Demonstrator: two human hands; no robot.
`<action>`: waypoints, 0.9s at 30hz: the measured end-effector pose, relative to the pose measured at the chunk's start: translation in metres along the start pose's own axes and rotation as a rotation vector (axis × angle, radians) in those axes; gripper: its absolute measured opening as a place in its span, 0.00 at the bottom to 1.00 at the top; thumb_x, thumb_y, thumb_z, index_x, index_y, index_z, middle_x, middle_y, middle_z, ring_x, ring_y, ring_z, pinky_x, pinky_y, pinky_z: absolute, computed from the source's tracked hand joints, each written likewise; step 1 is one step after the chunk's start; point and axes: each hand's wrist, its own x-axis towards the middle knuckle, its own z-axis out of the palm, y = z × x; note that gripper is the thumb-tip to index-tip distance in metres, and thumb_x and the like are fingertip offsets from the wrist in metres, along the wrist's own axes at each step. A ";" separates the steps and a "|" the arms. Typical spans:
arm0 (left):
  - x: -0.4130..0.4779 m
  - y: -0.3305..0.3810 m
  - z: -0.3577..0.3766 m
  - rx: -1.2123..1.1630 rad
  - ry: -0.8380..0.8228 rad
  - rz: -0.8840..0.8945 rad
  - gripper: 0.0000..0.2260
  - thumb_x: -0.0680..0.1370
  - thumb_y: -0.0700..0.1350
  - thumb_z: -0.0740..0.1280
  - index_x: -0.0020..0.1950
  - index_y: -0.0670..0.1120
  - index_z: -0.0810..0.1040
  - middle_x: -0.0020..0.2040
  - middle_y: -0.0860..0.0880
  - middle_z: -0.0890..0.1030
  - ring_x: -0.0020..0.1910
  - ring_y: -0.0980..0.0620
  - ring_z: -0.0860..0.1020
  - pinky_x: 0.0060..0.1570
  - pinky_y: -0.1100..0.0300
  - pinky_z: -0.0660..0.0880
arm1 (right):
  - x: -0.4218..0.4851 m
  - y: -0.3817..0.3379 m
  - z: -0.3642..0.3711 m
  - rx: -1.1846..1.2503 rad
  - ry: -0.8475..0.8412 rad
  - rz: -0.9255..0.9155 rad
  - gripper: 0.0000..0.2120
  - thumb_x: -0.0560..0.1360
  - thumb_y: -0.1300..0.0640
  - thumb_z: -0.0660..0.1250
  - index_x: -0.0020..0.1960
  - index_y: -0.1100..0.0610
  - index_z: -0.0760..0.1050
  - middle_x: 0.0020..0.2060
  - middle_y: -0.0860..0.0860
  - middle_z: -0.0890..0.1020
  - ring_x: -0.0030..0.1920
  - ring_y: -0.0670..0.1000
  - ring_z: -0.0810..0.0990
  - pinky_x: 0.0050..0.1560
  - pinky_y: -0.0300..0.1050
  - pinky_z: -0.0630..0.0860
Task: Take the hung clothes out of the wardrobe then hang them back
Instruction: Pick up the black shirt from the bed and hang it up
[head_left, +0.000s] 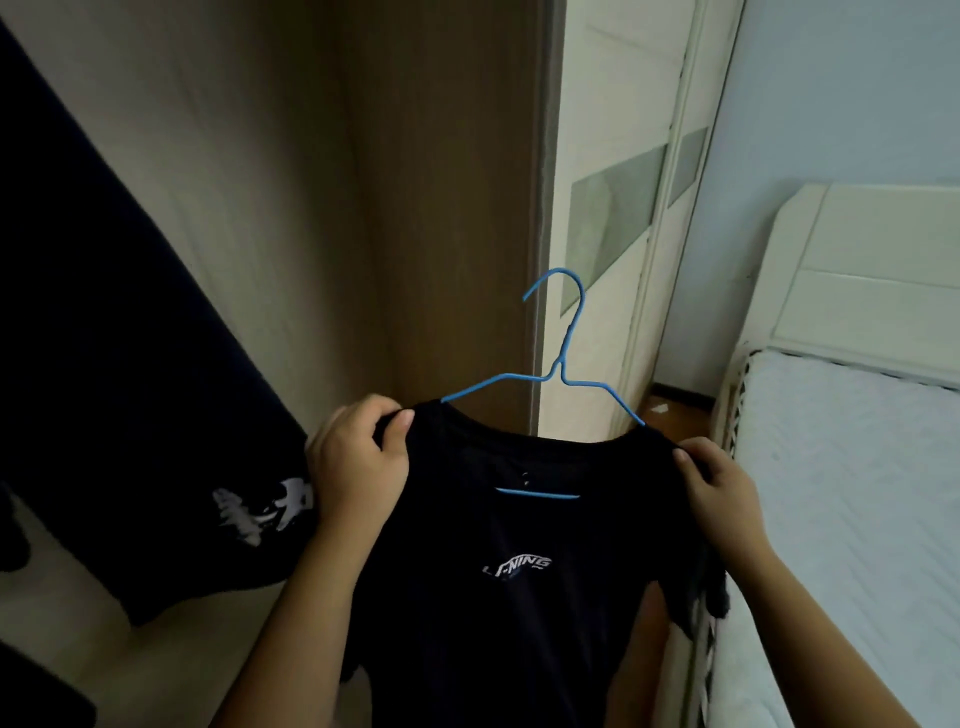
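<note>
Thumb and fingers of the left grip (358, 457) pinch the left shoulder of the black T-shirt (519, 597); the right grip (719, 488) pinches its right shoulder. The shirt hangs on a blue hanger (560, 370), hook upward, held in front of the wardrobe (415, 208). A dark garment (104, 364) hangs at left, and a bed (857, 493) lies at right.

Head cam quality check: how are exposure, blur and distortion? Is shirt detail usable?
Head view: dim overall, brighter toward the bed at right. The garment hanging at left is nearly black, its folds lost. Head view: the shirt is crushed dark too, though its chest logo reads and the blue hanger stands out sharp. Head view: wide-angle bend tilts the door edges; no glare.
</note>
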 end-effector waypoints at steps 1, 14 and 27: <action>0.016 0.001 0.000 0.012 0.030 0.002 0.18 0.70 0.53 0.57 0.39 0.41 0.79 0.35 0.41 0.82 0.36 0.39 0.79 0.37 0.51 0.73 | 0.013 -0.009 0.000 0.021 -0.008 -0.040 0.08 0.76 0.60 0.60 0.40 0.50 0.72 0.34 0.46 0.77 0.41 0.52 0.75 0.38 0.44 0.67; 0.199 -0.003 -0.061 -0.051 0.246 -0.161 0.07 0.76 0.43 0.64 0.45 0.40 0.78 0.41 0.41 0.79 0.44 0.41 0.76 0.44 0.57 0.69 | 0.143 -0.173 -0.017 0.352 -0.314 -0.414 0.11 0.77 0.58 0.61 0.37 0.57 0.75 0.28 0.48 0.76 0.29 0.43 0.72 0.31 0.33 0.66; 0.184 0.046 -0.158 0.595 0.544 0.550 0.10 0.73 0.42 0.62 0.52 0.42 0.78 0.53 0.42 0.79 0.54 0.46 0.69 0.50 0.53 0.64 | 0.153 -0.278 0.038 0.841 -0.369 -0.162 0.18 0.77 0.52 0.61 0.43 0.68 0.75 0.32 0.59 0.69 0.27 0.52 0.65 0.30 0.42 0.59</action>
